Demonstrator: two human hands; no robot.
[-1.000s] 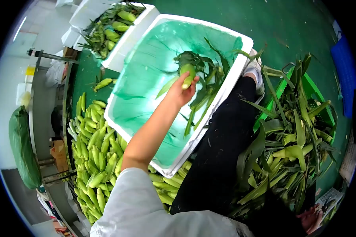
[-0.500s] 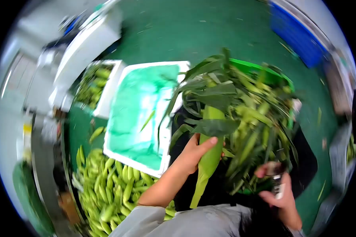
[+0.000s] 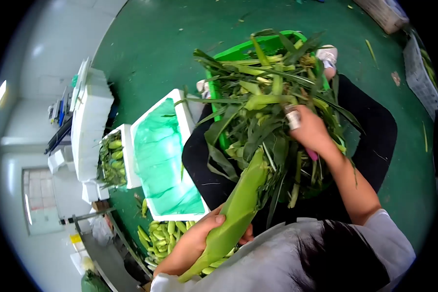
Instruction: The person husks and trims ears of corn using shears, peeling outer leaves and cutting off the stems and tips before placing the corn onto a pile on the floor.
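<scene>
My left hand [image 3: 203, 237] is closed around an ear of corn [image 3: 237, 207] in its green husk, tilted with its far end toward the pile of leaves. My right hand [image 3: 310, 130] grips a small hand tool [image 3: 293, 118]; a whitish part shows at the fingers and a pink bit below the palm, but its exact kind is unclear. Beneath that hand, cut corn leaves and stalks [image 3: 258, 97] heap over a bright green basket [image 3: 238, 50] between my legs.
Left of my legs stands a white foam box [image 3: 181, 121] lined with green plastic. Beyond it, another foam box [image 3: 127, 155] holds corn. Many husked ears [image 3: 165, 238] lie in a pile at lower left. A pale crate [image 3: 420, 73] stands at right.
The ear has moved down toward my body, and the long leaves at its top are no longer on it. My right hand has moved up over the leaf heap. The view has turned.
</scene>
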